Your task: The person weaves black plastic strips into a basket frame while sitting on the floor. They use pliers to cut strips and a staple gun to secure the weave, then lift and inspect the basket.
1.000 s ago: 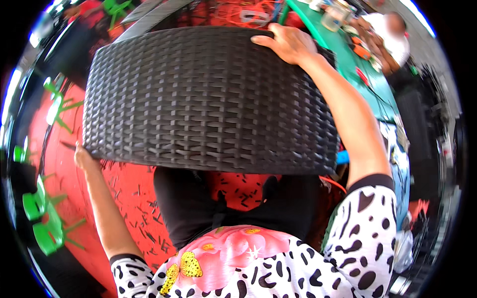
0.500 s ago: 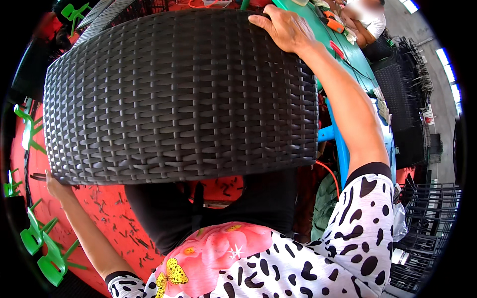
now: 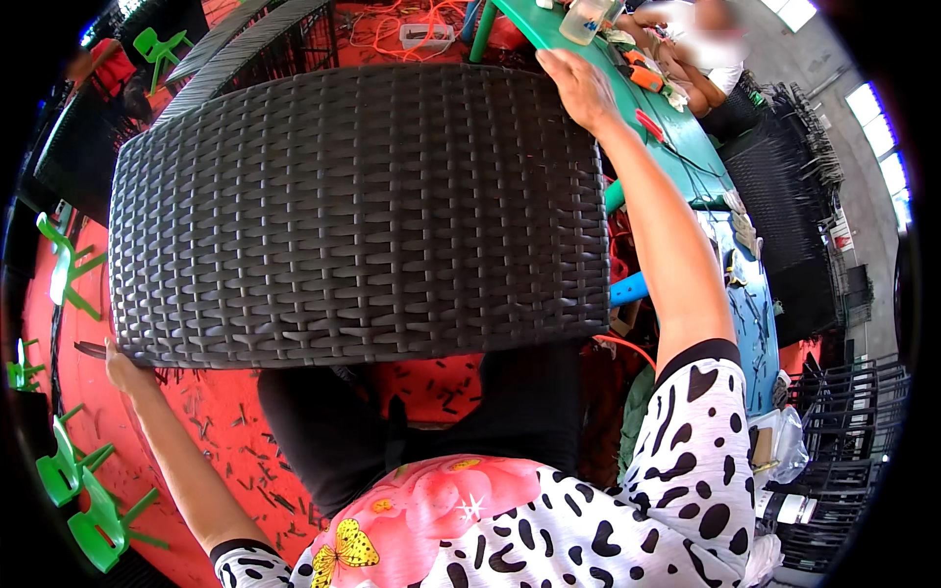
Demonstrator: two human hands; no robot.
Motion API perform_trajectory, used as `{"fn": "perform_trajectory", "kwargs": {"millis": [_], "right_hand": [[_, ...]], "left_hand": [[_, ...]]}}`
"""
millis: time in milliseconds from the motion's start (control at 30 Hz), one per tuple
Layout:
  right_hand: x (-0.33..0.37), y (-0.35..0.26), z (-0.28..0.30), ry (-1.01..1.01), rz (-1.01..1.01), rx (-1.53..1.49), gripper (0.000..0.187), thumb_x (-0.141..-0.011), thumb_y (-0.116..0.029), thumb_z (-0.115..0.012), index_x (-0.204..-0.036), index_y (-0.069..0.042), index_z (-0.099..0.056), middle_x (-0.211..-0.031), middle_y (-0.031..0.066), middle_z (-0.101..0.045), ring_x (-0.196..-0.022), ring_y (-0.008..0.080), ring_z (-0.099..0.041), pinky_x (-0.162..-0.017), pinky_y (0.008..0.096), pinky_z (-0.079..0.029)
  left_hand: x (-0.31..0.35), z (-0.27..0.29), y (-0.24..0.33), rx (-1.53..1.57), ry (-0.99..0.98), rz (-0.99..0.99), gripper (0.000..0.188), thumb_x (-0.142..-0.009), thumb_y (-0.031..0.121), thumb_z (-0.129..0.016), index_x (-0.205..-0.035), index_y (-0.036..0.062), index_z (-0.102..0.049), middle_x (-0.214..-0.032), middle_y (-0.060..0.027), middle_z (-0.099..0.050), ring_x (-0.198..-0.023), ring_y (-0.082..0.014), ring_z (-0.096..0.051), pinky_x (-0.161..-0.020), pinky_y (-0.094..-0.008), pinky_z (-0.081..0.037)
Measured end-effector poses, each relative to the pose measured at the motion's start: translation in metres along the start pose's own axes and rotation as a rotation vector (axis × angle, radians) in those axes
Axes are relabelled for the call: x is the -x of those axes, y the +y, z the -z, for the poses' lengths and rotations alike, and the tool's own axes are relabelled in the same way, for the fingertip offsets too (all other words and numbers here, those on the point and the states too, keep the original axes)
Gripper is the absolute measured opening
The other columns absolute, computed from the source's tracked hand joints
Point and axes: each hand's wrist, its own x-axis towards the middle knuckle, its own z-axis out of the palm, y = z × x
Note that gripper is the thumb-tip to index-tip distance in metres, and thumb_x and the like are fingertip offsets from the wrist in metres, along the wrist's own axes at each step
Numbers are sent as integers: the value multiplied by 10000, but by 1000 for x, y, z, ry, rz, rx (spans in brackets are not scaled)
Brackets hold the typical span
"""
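A large black woven wicker panel (image 3: 363,216), apparently a furniture piece, rests over my dark-trousered legs with its weave facing up. My left hand (image 3: 122,370) is closed at its near left corner, the fingers partly hidden under the edge. A thin dark pointed piece (image 3: 90,348) sticks out to the left beside these fingers; its kind is unclear. At the far right corner, my right hand (image 3: 585,93) grips the edge, fingers pointing away and thumb not clearly visible.
A green table (image 3: 529,22) holds a clear container (image 3: 585,20), an orange tool (image 3: 642,71) and a red-handled tool (image 3: 649,124). Another person (image 3: 711,59) sits beyond it. Green chairs (image 3: 64,265) stand left on the red floor (image 3: 186,412), strewn with dark scraps. Black frames (image 3: 853,421) are stacked right.
The panel has shifted nearer to me and slightly turned, its far edge lower in view. My right hand has moved right and nearer, onto the corner. My left hand stays at its corner.
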Motion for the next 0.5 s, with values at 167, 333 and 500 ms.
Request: {"fn": "perform_trajectory", "kwargs": {"millis": [167,333,500], "right_hand": [[15,40,3,-18,-5,-379,459,-902,-447,-503,-951,-16,-652,-924,170,-658,-927,304,-615,-832,361,-442],[12,38,-5,50,0,-3,394,-911,-375,-491,-851,-14,-635,-828,191,-648,-856,364,-607,-763,420,-450],[-4,29,-14,72,14,216,378,-919,-373,-440,-863,-56,-638,-859,180,-644,-863,383,-598,-744,419,-462]], "left_hand": [[1,5,5,2,17,55,369,-920,280,-516,-1023,-68,-580,-1057,-149,-602,-927,-266,-610,-812,-402,-501],[4,2,2,-81,136,-70,449,-917,354,-520,-1027,-75,-587,-969,-110,-604,-811,-231,-601,-720,-352,-504],[0,8,12,-107,55,-102,402,-947,316,-460,-1022,-59,-586,-807,-89,-621,-702,-200,-595,-628,-336,-487]]}}
